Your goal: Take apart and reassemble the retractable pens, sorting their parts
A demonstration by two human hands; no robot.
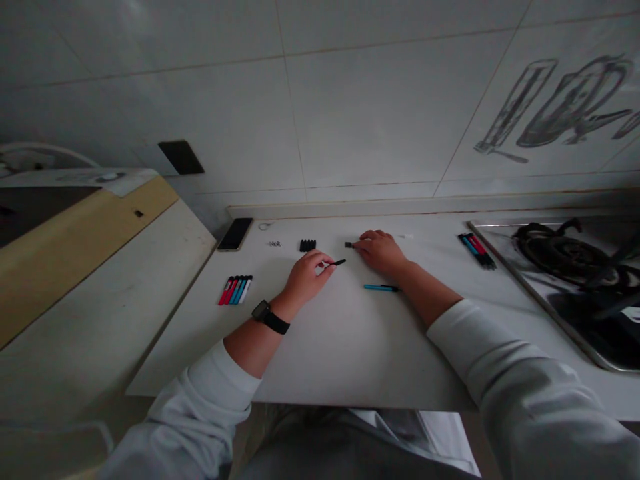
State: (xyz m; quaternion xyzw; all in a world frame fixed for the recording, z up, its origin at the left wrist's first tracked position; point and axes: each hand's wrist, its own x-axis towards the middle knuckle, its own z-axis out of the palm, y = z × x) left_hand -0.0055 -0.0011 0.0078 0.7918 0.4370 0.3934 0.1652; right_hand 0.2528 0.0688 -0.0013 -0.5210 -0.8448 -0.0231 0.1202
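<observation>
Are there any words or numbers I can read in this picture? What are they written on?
No words or numbers can be read anywhere.
Wall drawing: only sketched jugs, no letters.
Phone: the screen is dark.
Watch: the face is dark.
Pens and the thin black piece held in the left hand: any print is too small to read.

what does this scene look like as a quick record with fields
left hand: pinches a thin black pen part
right hand: fingertips at a small dark piece on the counter
near right forearm: blue pen lying flat
left side: row of red and blue pens, phone behind it
back: cluster of small black parts
right side: more pens beside the gas stove
</observation>
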